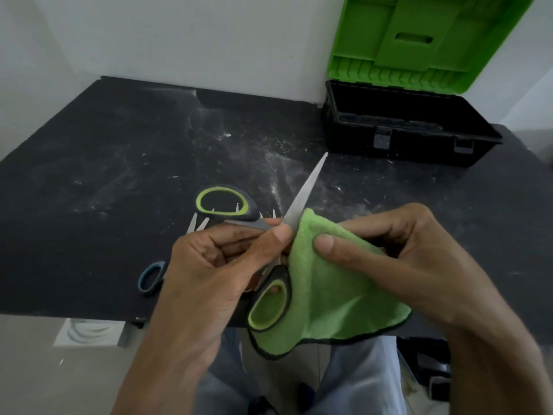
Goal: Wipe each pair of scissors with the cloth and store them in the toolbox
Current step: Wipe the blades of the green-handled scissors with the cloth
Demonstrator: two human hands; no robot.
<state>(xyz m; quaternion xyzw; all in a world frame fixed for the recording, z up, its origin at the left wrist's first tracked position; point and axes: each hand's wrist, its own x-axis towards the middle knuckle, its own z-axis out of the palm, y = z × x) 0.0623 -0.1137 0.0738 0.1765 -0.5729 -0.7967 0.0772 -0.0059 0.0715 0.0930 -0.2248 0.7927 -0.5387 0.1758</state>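
Observation:
My left hand [209, 265] grips a pair of green-and-black-handled scissors [308, 184] near the pivot, blades spread apart, one blade pointing up and to the right. My right hand [398, 259] pinches a green cloth [323, 295] around the base of that blade. One handle loop [223, 203] sticks up behind my left hand; the other loop [270, 304] hangs in front of the cloth. More scissors lie on the table under my hands: a blue handle [151, 278] and several blade tips [197, 224] show. The black toolbox [410, 139] stands open at the back right.
The toolbox's green lid [428, 40] leans upright against the white wall. The dark table top [104, 181] is dusty and scratched. Its front edge runs just below my hands, with my legs and the floor beyond it.

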